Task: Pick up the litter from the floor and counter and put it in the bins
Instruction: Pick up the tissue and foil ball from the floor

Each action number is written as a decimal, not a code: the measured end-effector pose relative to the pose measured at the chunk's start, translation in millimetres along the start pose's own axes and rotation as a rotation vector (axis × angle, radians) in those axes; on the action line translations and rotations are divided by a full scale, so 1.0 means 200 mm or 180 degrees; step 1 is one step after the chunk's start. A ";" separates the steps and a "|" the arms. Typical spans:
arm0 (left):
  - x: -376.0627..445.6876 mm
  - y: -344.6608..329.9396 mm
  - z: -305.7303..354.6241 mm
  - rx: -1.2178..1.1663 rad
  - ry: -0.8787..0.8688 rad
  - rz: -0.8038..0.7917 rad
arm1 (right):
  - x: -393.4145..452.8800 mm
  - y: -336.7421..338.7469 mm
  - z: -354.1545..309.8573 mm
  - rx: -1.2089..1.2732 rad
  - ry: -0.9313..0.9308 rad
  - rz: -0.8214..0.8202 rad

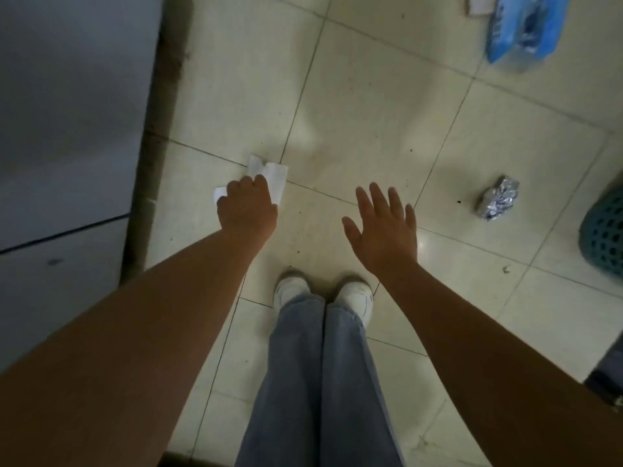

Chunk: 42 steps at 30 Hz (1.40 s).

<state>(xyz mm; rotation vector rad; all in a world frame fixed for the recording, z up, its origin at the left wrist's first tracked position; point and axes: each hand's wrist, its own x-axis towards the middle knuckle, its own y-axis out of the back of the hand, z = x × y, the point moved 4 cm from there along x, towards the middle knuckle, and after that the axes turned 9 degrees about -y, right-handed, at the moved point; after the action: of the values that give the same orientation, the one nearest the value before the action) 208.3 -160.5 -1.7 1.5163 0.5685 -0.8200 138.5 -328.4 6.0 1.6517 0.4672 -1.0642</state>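
Observation:
My left hand [247, 207] is closed around a crumpled white paper tissue [273, 173], whose ends stick out above my knuckles and to their left. My right hand [382, 227] hovers over the tiled floor with fingers spread and nothing in it. A crushed ball of silver foil [499, 202] lies on the floor to the right of my right hand. A teal perforated bin [603, 230] shows at the right edge, just beyond the foil.
A grey cabinet front [67, 112] fills the left side, with a dark gap along its base. A blue plastic package [526, 26] and a white scrap [478, 3] lie at the top right. My feet in white shoes [323, 294] stand on the pale tiles [371, 112].

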 end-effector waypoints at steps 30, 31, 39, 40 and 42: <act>0.59 -0.45 0.14 -0.0045 -0.0276 0.0441 | 0.52 -0.45 0.59 0.1303 -0.1192 0.0637; 0.58 -0.44 0.14 -0.0085 -0.0308 0.0611 | 0.52 -0.46 0.54 0.1297 -0.1134 0.0596; 0.58 -0.46 -0.08 -0.0597 0.0681 0.0659 | 0.56 -0.50 0.15 0.1189 -0.0447 0.0506; 0.58 -0.47 -0.08 -0.0626 0.0553 0.0668 | 0.57 -0.50 0.13 0.1189 -0.0418 0.0525; 0.57 -0.45 -0.02 -0.0658 0.0150 0.0837 | 0.59 -0.50 0.13 0.1172 -0.0444 0.0530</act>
<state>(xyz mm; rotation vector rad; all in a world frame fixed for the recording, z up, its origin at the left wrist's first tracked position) 211.9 -158.1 -146.5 1.3868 0.4612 -0.5083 115.4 -339.5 -149.7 1.8824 0.0394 -1.1795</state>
